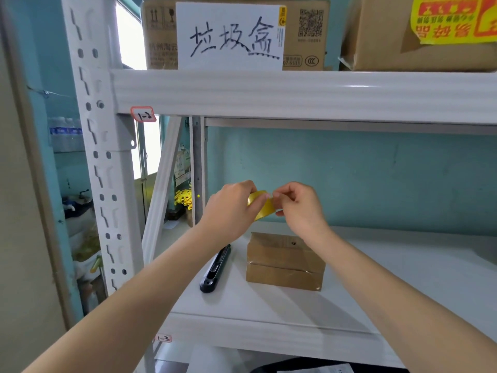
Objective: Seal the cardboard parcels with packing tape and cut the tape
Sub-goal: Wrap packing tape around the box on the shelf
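Stockroom: labelled steel shelving (295,95) holding cardboard boxes (419,33).

I see bright, even daylight, window (128,36) blown out at upper left, soft shadows on the shelf (403,267), wide-angle bending at edges, slight softness

Two forearms cross the lower half of the frame, the left forearm (134,297) from the lower left corner and the right forearm (390,286) from the lower right, both uncovered right to the frame edge. The left hand (231,205) and right hand (298,203), near centre, are bare too.
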The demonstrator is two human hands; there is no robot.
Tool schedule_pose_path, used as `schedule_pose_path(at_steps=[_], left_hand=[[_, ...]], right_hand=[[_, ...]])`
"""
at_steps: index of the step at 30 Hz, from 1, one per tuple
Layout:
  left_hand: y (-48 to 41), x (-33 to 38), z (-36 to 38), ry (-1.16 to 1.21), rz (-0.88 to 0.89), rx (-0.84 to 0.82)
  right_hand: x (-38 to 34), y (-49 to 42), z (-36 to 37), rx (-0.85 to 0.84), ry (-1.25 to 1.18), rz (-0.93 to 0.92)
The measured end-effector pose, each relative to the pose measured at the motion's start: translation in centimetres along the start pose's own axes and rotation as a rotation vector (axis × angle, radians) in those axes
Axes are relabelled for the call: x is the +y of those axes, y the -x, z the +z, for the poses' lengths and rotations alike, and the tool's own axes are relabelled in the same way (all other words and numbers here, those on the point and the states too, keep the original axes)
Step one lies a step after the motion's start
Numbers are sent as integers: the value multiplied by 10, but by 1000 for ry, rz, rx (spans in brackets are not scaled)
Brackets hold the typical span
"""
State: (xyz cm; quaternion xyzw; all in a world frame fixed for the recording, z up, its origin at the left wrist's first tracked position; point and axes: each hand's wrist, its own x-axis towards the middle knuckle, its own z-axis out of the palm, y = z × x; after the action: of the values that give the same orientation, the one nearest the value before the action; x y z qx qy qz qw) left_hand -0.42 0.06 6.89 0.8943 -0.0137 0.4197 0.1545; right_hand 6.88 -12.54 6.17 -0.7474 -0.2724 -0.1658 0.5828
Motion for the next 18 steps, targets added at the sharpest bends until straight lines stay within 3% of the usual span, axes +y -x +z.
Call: schedule_pose_path(at_steps=[3, 5, 10, 14, 16, 18], left_hand=[[-5, -2, -5, -80, 31, 41], [-10, -8, -11, -2, -40, -16], [-12, -16, -26, 655, -265, -339], [-10, -33, -30, 1111, -301, -490], [-6, -35, -26, 1259, -333, -528], [-5, -33, -23, 1253, -396, -488]], right_hand=[[-6, -2, -3, 14, -149, 79], [-15, -4, -8, -32, -233, 132], [-30, -8, -30, -110, -267, 101], [-40, -11, -41, -128, -339, 109], [-43, -10, -43, -137, -337, 132], [-41, -6, -43, -149, -300, 158]])
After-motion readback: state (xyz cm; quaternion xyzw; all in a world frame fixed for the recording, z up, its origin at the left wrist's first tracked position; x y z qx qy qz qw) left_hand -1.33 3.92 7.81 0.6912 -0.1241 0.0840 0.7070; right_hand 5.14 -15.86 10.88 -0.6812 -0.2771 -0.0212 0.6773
